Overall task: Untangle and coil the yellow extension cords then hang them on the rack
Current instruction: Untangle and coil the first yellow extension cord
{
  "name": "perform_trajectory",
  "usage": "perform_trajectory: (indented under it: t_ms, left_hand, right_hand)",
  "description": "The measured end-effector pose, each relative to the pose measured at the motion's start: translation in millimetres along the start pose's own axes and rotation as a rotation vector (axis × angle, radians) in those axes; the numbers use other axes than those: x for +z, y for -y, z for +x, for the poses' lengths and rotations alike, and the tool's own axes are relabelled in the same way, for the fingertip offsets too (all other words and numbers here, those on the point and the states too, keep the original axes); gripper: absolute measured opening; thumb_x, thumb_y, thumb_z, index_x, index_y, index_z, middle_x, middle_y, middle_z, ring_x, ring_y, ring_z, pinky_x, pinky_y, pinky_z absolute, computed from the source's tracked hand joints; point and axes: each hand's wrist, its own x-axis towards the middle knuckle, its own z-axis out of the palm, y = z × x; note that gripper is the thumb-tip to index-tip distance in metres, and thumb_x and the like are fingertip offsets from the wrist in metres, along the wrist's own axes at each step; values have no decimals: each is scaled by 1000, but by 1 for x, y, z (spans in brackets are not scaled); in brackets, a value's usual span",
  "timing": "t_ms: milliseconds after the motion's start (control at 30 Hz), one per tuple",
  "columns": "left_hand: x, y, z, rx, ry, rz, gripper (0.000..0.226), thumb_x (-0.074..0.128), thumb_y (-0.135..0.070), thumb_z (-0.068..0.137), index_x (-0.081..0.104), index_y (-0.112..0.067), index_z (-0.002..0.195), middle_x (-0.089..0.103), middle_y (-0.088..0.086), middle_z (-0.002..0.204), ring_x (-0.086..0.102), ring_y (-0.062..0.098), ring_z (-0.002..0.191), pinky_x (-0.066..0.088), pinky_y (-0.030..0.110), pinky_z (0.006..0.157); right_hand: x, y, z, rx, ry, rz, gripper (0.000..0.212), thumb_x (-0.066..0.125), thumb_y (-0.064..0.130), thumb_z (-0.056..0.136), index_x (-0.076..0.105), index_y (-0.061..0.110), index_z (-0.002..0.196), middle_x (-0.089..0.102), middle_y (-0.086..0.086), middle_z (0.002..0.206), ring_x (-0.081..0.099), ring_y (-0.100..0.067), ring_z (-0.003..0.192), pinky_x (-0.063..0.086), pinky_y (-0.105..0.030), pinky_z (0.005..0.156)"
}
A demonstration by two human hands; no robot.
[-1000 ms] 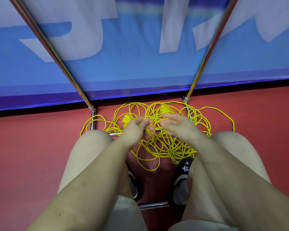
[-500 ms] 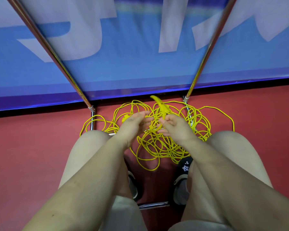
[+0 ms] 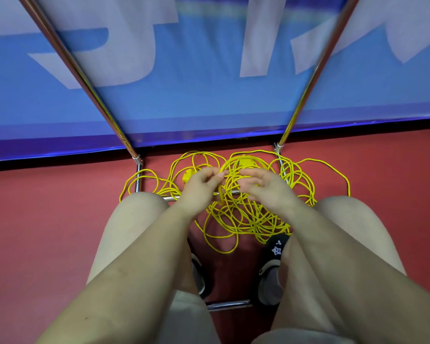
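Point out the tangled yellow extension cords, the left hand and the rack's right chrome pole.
Tangled yellow extension cords (image 3: 236, 219), head view: loops between the knees.
Left hand (image 3: 200, 186), head view: back of the hand.
Right chrome rack pole (image 3: 315, 73), head view: mid-shaft.

The place looks like an indoor sports hall or event venue rather than a home. The red floor (image 3: 47, 219) is smooth and seamless, like a court surface. A large blue banner (image 3: 209, 83) with big pale lettering stands along its edge, down to a dark strip at floor level. A bare chrome tube rack (image 3: 85, 70) stands directly on the floor, its shiny poles rising steeply past the camera.
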Motion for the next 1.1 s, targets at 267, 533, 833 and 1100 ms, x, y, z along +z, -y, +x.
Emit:
perform_trajectory:
  t_ms: [267,533,833,1100]
  left_hand:
    - [-7,-12,3,-212,-2,-563,10,45,-17,99,53,-15,93,56,2,83,67,9,67,58,28,59]
    - [3,4,-4,-52,146,220,20,51,-27,97,63,-17,108,64,-5,101,57,7,100,39,20,91]
    - [5,0,-3,-39,43,5,15,51,-12,96,56,-14,82,55,4,74,59,14,64,49,31,64]
    - [-6,-8,3,-188,-31,-521,15,44,-16,99,56,-13,89,57,0,76,68,9,64,58,26,60]
  right_hand:
    - [17,-10,-4,-89,103,-357,20,62,12,88,61,1,105,57,-2,88,57,-14,88,45,-26,80]
    - [-5,6,2,8,-147,285,11,45,18,98,56,14,96,63,-6,90,66,-10,68,54,-18,59]
    - [-9,5,4,-3,-134,287,15,48,18,97,56,12,108,66,-11,105,66,-18,89,52,-18,68]
    - [18,-10,-6,-89,122,-342,36,63,11,87,55,3,121,57,-3,104,54,-12,102,42,-17,89]
